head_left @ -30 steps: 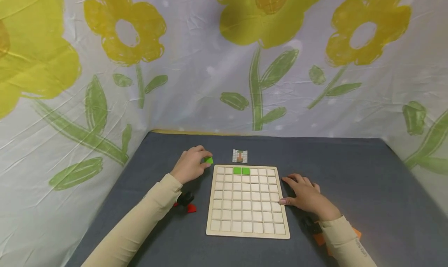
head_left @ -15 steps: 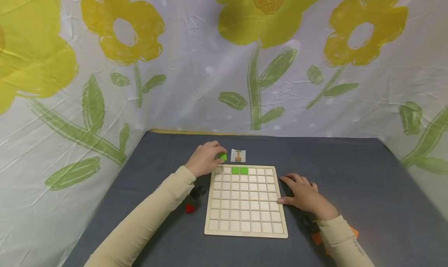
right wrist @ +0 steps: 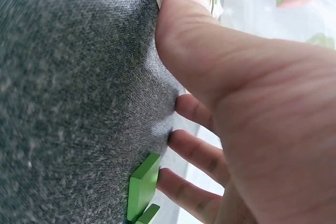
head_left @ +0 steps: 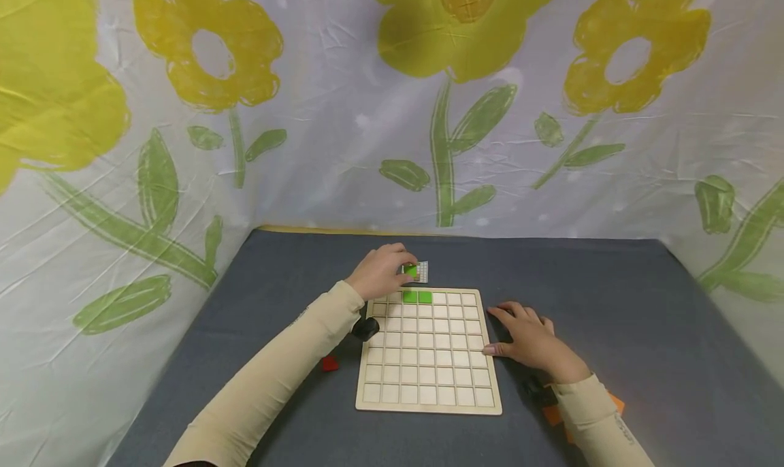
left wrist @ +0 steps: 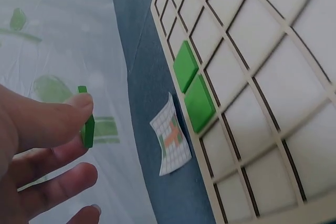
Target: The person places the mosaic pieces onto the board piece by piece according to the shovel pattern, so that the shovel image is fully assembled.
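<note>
My left hand [head_left: 381, 273] pinches a green square tile [left wrist: 89, 129] between thumb and fingers, raised beyond the far edge of the wooden grid board [head_left: 427, 408]. In the head view this tile overlaps the small printed card [left wrist: 170, 136], which lies behind the board. Two green tiles sit side by side in the board's far row, the nearer-left one [head_left: 410, 297] touching columns left of centre. At the board's right edge rests my right hand [head_left: 531, 341], its thumb on the rim and its other fingers spread on the cloth. A loose green tile [right wrist: 142, 187] lies by those fingertips.
A red piece [head_left: 329, 364] lies left of the board, partly covered by the left forearm's line. Orange pieces [head_left: 553, 414] lie under and beside the right sleeve. A flower-printed curtain [head_left: 331, 147] rises behind the dark tabletop [head_left: 294, 263].
My left hand has carried the green tile rightward, from left of the board to in front of the card. The right hand has stayed at the board's edge.
</note>
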A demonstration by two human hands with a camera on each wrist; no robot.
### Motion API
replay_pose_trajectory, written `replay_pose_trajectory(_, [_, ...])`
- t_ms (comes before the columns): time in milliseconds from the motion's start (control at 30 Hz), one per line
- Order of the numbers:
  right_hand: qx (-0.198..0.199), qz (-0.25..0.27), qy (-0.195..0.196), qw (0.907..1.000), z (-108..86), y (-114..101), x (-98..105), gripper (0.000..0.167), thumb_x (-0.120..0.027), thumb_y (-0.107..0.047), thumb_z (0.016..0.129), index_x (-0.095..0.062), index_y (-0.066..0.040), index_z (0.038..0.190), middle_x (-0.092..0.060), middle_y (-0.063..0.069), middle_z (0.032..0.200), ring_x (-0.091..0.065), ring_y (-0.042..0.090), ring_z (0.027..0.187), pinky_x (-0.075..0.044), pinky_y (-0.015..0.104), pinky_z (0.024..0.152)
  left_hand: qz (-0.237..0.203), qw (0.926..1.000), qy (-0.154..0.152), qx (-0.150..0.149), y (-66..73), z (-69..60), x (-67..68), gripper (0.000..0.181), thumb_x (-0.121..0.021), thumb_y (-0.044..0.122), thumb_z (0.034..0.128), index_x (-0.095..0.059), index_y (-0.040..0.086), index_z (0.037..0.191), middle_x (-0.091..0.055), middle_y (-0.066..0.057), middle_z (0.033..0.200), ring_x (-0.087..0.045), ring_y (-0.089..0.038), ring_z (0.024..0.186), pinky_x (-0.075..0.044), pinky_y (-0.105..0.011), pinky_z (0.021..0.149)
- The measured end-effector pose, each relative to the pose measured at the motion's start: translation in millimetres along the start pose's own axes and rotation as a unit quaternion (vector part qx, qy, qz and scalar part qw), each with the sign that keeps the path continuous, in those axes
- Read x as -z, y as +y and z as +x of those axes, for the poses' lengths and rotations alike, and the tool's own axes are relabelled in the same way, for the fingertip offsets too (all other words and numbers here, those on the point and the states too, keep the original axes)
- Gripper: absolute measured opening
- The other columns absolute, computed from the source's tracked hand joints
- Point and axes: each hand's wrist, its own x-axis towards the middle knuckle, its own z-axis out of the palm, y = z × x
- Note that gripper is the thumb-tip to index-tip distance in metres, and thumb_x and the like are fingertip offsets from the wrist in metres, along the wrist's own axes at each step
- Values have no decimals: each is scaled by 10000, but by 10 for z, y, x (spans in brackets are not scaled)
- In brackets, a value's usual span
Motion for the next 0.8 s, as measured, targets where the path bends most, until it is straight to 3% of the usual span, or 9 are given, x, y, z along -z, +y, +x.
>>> replay_pose_trajectory(133, [-11, 35, 23, 10000, -3, 3, -6, 800, -685, -518, 813, -418, -122, 1454, -376, 157, 1445, -384, 402, 1256, -290, 657, 905, -207, 9996, -204, 31, 50, 85, -46, 313, -678, 210, 909, -662, 112, 1206, -608, -54, 1071, -605, -224, 934, -471, -340, 747])
replay_pose_trajectory(333, [-41, -7, -27, 10000, -3, 2, -8, 804, -671, -539, 814, -416, -127, 1456, -374, 151, 1447, -381, 398, 1261, -289, 662, 913, -212, 9989, -418, 15, 118, 187, -126, 307, -668, 219, 916, -658, 123, 1208, -603, -52, 1078, -600, -175, 917, -488, -308, 771])
replay_pose_trajectory(567, [-56, -38, -7, 10000, 6, 5, 2, 802, -682, -527, 812, -421, -122, 1453, -374, 152, 1448, -381, 395, 1263, -287, 664, 916, -523, 9966, -635, 89, 167, 282, -237, 329, -669, 178, 916, -644, 89, 1232, -603, -60, 1108, -591, -183, 957, -485, -331, 817])
replay_pose_trajectory(800, [-150, -23, -40, 9999, 25, 15, -6, 813, -683, -547, 802, -425, -133, 1452, -377, 138, 1449, -376, 388, 1274, -276, 668, 932, -539, 9963, -665, -95, 163, 343, -374, 331, -684, 174, 904, -654, 75, 1218, -618, -57, 1088, -592, -187, 955, -483, -331, 818])
